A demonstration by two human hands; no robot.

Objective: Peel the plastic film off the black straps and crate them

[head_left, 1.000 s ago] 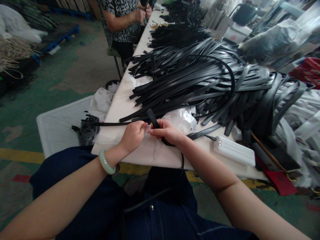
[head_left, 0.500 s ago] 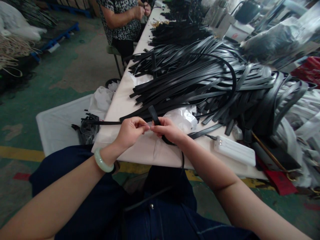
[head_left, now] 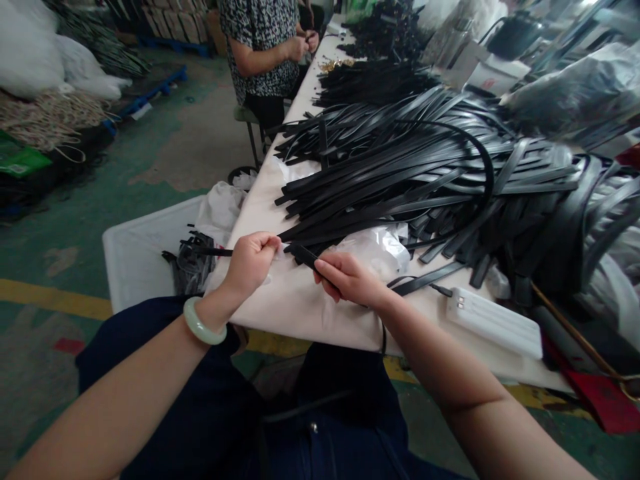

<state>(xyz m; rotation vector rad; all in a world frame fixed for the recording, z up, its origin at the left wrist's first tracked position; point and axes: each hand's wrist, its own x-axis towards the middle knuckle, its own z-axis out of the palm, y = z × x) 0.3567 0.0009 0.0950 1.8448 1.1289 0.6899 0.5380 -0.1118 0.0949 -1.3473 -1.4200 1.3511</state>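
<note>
My left hand [head_left: 251, 265], with a pale green bangle [head_left: 203, 323] on its wrist, is closed over the near left corner of the table. Its thumb and forefinger are pressed together, and what they pinch is hidden. A narrow black strip [head_left: 220, 252] runs leftward from behind it; whether the fingers grip it I cannot tell. My right hand [head_left: 347, 275] is wrapped round a flat black strap [head_left: 303, 256], whose end points up and left toward the left hand. A small gap separates the hands. Just beyond lies a big heap of black straps [head_left: 380, 167].
Clear plastic [head_left: 380, 245] lies behind my right hand. A white power bank [head_left: 495, 321] with a cable is at the right. A white tray [head_left: 127, 260] beside the table holds black strips [head_left: 197, 257]. Farther up the table sits another person [head_left: 265, 57].
My hands have drawn apart, the left moving leftward. The strap end in my right hand has tipped from nearly upright to pointing left. The view has shifted slightly left.
</note>
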